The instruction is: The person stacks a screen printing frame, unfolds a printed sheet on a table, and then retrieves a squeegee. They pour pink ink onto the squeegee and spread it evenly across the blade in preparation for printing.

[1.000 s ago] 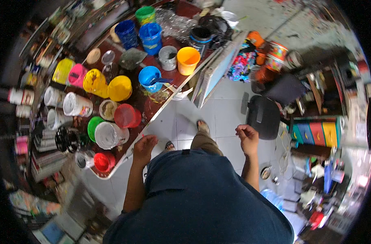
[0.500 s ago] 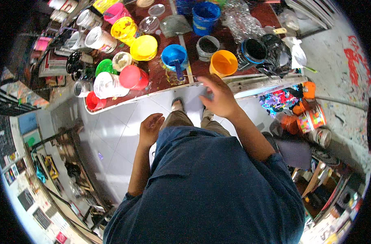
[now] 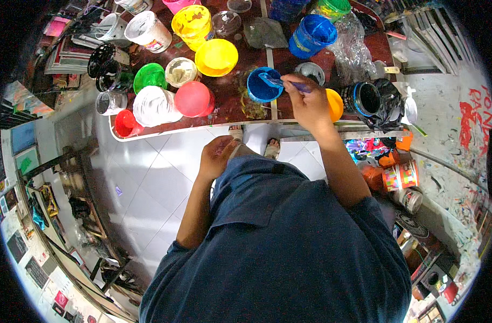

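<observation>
My right hand [image 3: 312,106] grips the handle end of a flat, blue-coated spatula [image 3: 271,80]. Its other end reaches into a round tub of blue paint [image 3: 264,96] near the table's front edge. Behind my fingers stands a grey tub [image 3: 310,71], partly covered by the hand, and an orange-yellow tub [image 3: 335,105] shows beside my wrist. My left hand [image 3: 220,156] hangs before the table edge, fingers loosely bent and apart, with reddish stains and nothing visible in it.
The dark red table [image 3: 229,105] holds many paint tubs, among them a yellow one [image 3: 217,57], a red one [image 3: 194,99] and a taller blue one [image 3: 312,36]. At right lie a black-lined tub [image 3: 366,99] and crumpled clear plastic [image 3: 349,51]. Tins and rags fill a lower shelf.
My right hand has moved forward from the table edge and closed on the spatula, whose handle has swung from the near side of the blue tub to the right.
</observation>
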The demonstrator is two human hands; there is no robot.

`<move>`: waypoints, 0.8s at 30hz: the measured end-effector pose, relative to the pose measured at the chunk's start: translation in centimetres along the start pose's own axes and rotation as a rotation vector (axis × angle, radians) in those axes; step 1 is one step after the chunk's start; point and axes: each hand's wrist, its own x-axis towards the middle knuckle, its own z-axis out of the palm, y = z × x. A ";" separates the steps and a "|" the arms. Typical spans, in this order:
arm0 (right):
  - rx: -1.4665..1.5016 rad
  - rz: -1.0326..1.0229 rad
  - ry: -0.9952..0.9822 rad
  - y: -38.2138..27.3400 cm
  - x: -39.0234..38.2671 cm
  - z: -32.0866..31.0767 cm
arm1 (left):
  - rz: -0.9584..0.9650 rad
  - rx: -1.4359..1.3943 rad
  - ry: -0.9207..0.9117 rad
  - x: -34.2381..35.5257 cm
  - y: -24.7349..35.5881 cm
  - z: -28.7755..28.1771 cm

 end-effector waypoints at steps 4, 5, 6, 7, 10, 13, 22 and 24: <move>-0.006 0.046 0.032 0.2 0.7 0.4 | 0.007 0.013 -0.023 2.1 1.1 -0.9; -0.017 0.078 0.019 0.7 0.7 0.6 | 0.005 -0.013 -0.025 2.4 1.3 -1.0; -0.067 0.027 0.028 1.1 1.0 0.6 | 0.034 0.015 -0.035 2.6 1.8 -1.2; -0.117 -0.024 0.037 1.5 1.2 0.6 | 0.012 0.009 -0.048 2.7 2.2 -1.4; -0.142 0.043 0.016 0.2 1.5 -0.6 | -0.032 -0.007 -0.065 2.8 2.2 -1.8; 0.007 0.113 0.084 0.1 1.3 -0.8 | -0.035 -0.012 -0.065 3.0 0.5 -2.0; -0.017 0.183 0.130 1.0 0.7 -0.7 | -0.035 0.053 -0.103 2.8 0.3 -1.9; 0.081 0.164 0.209 -0.7 0.7 -1.3 | -0.033 0.055 -0.104 2.6 0.4 -2.1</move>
